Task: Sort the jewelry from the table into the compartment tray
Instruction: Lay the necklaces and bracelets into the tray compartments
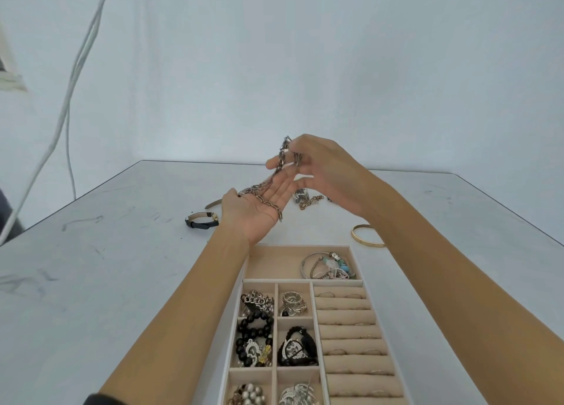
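Chain necklace [281, 157] held in the air over the counter [106, 267], beyond the far wall of the compartment tray [308, 246] and not yet in any compartment. Pinched near its top by the curled fingers of the right grip [320, 172]; draped lower down across the left grip [259, 212], laid palm-up with fingers straight and unclosed. Well advanced, judging by the tray: sorted bangles [328, 265] in the wide far compartment; chains, rings, black beads and brooch-like pieces in the small left-hand compartments; thin rings on several ring rolls [348, 322] at the right. Left to sort, as far as visible: the chain in the grips, a black-strapped watch [201, 220], a gold bangle [364, 242] just beyond the tray's far right corner, and a small heap of chains [308, 197] behind the grips, partly hidden. White cables [65, 105] hanging at far left, well apart. No obstacle seen between grips and tray; probable difficulty only in the crowding of the small compartments.
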`<move>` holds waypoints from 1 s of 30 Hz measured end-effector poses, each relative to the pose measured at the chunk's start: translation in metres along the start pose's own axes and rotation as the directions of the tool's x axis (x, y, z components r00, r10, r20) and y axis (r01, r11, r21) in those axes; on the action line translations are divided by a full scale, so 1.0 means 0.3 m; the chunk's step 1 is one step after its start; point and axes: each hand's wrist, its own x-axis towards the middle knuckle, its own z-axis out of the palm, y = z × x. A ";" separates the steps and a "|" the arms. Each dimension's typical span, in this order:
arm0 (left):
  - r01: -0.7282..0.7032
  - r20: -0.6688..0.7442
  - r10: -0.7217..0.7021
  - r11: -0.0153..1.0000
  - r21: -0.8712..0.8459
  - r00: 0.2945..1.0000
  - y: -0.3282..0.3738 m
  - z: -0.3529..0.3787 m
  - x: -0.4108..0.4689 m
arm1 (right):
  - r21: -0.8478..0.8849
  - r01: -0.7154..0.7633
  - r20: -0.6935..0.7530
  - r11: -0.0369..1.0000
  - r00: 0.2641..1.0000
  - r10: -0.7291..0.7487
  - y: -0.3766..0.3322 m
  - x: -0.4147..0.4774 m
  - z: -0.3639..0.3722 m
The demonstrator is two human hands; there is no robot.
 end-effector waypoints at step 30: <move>0.124 0.111 -0.224 0.817 0.563 0.968 -0.057 0.042 -0.028 | -0.784 -0.105 -0.102 0.611 0.994 0.041 -0.072 -0.041 0.002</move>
